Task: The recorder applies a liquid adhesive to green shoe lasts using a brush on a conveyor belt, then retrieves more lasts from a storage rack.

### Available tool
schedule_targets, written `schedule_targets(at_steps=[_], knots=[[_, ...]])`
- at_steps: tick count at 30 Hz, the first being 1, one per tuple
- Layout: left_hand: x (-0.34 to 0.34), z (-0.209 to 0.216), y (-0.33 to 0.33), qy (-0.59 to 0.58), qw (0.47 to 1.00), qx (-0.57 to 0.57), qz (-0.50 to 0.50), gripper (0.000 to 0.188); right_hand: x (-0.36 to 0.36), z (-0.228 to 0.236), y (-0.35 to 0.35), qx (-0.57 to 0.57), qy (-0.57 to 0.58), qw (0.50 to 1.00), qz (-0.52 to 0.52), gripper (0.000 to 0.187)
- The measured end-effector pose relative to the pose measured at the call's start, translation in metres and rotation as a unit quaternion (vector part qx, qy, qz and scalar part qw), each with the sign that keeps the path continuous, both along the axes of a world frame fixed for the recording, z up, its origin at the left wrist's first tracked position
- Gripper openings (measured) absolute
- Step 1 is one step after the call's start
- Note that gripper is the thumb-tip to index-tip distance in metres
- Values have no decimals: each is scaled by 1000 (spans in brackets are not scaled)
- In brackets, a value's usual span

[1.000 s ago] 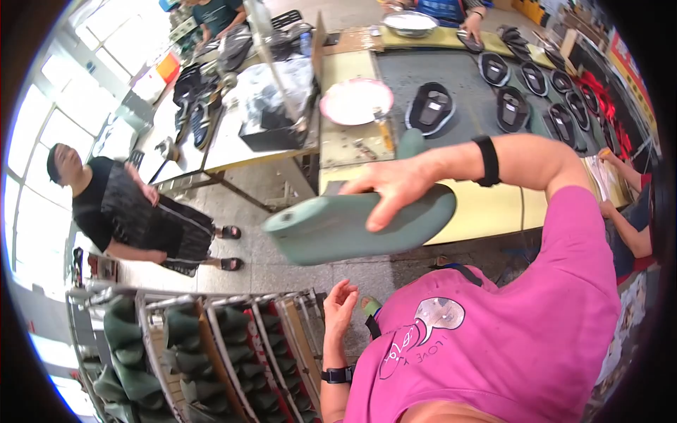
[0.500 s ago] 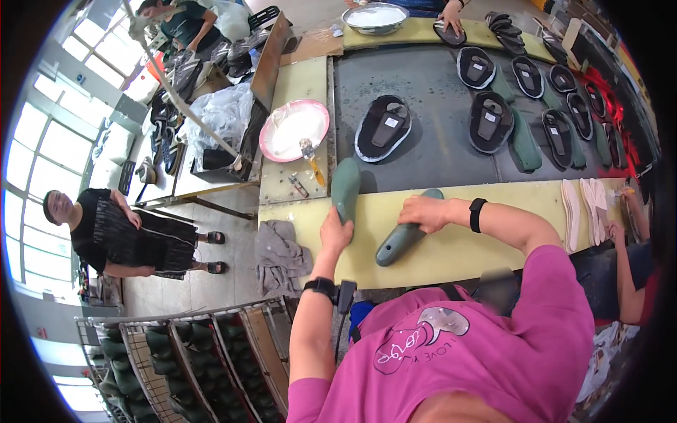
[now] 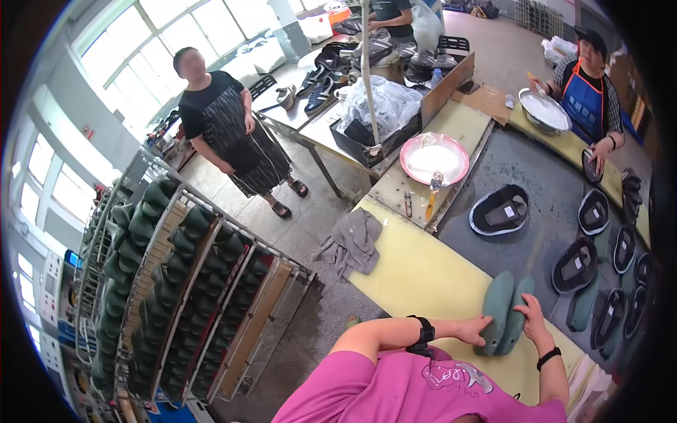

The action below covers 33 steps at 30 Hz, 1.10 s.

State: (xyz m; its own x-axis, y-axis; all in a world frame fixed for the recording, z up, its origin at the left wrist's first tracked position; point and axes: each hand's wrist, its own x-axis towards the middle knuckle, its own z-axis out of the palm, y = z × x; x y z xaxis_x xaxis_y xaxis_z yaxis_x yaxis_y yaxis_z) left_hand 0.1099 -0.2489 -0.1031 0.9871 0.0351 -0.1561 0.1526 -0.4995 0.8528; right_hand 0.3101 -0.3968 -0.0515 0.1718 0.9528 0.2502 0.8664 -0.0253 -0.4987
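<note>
Two green shoe lasts lie side by side on the yellow bench edge in front of me. My left hand [image 3: 474, 330] grips the heel end of the left shoe last [image 3: 498, 299], thumb on its top. Fingers of my right hand [image 3: 534, 316] are curled over the side of the right shoe last [image 3: 518, 314]. The lasts touch or nearly touch, toes pointing away from me. Beyond them, a black shoe upper with a white lower rim [image 3: 500, 210] rests on the grey belt.
A pink-rimmed basin of white paste [image 3: 434, 159] stands with a brush [image 3: 433, 194] near a grey rag [image 3: 350, 241]. More uppers [image 3: 575, 265] and lasts line the right. A rack of lasts [image 3: 211, 296] fills the left. A co-worker [image 3: 589, 106] handles an upper across the belt; another person [image 3: 229, 134] stands behind the rack.
My view has swung left. The two lasts, apart before, are now together side by side. My hands have come close together with them.
</note>
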Motion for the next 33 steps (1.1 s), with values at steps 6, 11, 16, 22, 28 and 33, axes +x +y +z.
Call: schedule_targets(at_steps=[6, 11, 16, 22, 28, 33], knots=[[-45, 65, 63, 34, 990, -132, 41, 62, 36, 26, -39, -47, -57, 993, -91, 45], [-157, 68, 120, 60, 951, -201, 227, 55, -23, 95, 54, 30, 126, 976, -177, 37], [-265, 57, 146, 19, 912, -274, 306, 53, -130, 145, 178, 52, 205, 977, 24, 28], [-401, 54, 165, -52, 856, -283, 429, 47, -327, 221, 334, 41, 224, 926, 302, 23], [-517, 50, 153, -50, 762, -300, 571, 45, -553, 330, 474, 164, 170, 833, 500, 32], [-577, 37, 126, -145, 675, -336, 640, 46, -708, 405, 555, -6, 146, 873, 465, 61]])
